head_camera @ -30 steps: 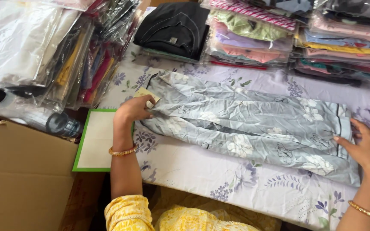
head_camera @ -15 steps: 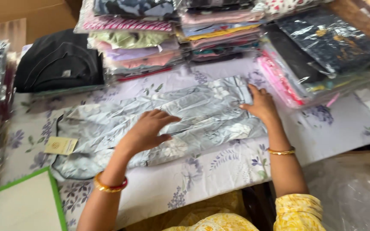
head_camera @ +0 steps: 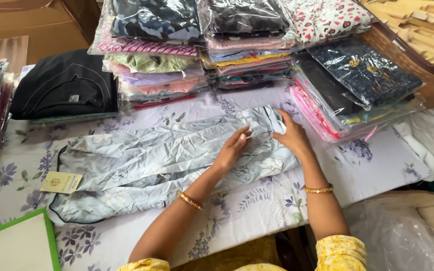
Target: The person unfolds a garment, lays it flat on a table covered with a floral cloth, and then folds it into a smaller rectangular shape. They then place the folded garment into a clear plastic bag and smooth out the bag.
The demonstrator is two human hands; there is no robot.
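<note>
A pale blue floral garment [head_camera: 146, 165] lies folded lengthwise across a table covered with a white floral cloth [head_camera: 257, 211]. A beige paper tag [head_camera: 61, 182] hangs at its left end. My left hand [head_camera: 233, 149] rests flat on the garment's right part, fingers together and pointing up right. My right hand [head_camera: 290, 136] lies on the garment's right end, fingers pressing the fabric edge near the top corner. Both wrists wear gold bangles. Neither hand lifts the fabric.
Stacks of plastic-bagged clothes [head_camera: 202, 55] line the back. More bagged garments [head_camera: 357, 85] lie at right beside a wicker basket [head_camera: 418, 45]. A folded black garment [head_camera: 64, 85] sits back left. A green-framed white board [head_camera: 13, 248] is at front left; cardboard boxes [head_camera: 36, 22] stand behind.
The view has swung right along the table. My left hand has slid from the garment's left end to its right part, and both hands now sit close together at the right end.
</note>
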